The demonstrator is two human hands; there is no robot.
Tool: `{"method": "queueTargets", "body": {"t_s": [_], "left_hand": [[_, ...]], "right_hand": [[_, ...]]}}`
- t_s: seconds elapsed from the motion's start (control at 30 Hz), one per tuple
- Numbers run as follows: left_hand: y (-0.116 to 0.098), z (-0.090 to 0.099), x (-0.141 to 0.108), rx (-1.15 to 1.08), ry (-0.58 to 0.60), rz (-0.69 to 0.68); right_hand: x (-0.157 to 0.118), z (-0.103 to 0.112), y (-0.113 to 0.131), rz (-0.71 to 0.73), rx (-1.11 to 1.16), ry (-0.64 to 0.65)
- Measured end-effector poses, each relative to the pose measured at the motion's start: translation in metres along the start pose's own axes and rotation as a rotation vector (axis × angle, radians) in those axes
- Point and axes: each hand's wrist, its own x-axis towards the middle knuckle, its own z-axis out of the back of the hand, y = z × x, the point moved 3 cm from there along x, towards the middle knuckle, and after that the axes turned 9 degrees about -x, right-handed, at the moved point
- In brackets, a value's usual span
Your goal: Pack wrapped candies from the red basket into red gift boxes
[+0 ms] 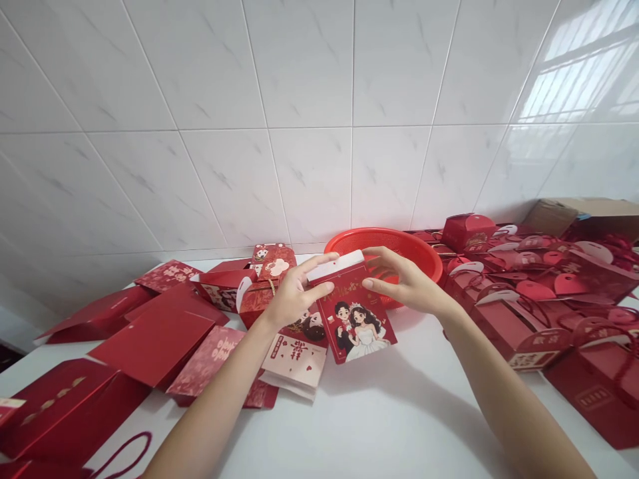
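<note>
Between my two hands is a red paper gift box, tilted above the white table, with a cartoon bride and groom on its front and a white flap along its top edge. My left hand grips its upper left corner, thumb on the front. On the upper right side, my right hand holds it with the thumb pressed to the front and the fingers behind. Below and left of it lie a cream-and-red printed box and a red patterned box. The box's back is hidden.
An orange-red plastic basket stands behind my right hand against the tiled wall. Folded red boxes with cord handles crowd the right side. Flat red boxes cover the left. A cardboard carton sits at the far right.
</note>
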Motion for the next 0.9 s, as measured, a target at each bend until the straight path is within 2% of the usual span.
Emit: {"method": "queueTargets", "body": {"t_s": [0.17, 0.37, 0.63, 0.9], "left_hand": [[-0.010, 0.001, -0.004, -0.016, -0.031, -0.038], [-0.016, -0.007, -0.007, -0.043, -0.017, -0.067], [-0.023, -0.009, -0.009, -0.093, -0.097, -0.054], [-0.024, -0.009, -0.011, -0.039, -0.156, -0.099]], "right_hand": [[0.002, -0.010, 0.009, -0.001, 0.207, 0.100], [0.002, -0.008, 0.015, -0.007, 0.364, 0.063], [0.000, -0.003, 0.013, -0.019, 0.464, -0.014], [-0.001, -0.004, 0.015, -0.003, 0.463, -0.012]]}}
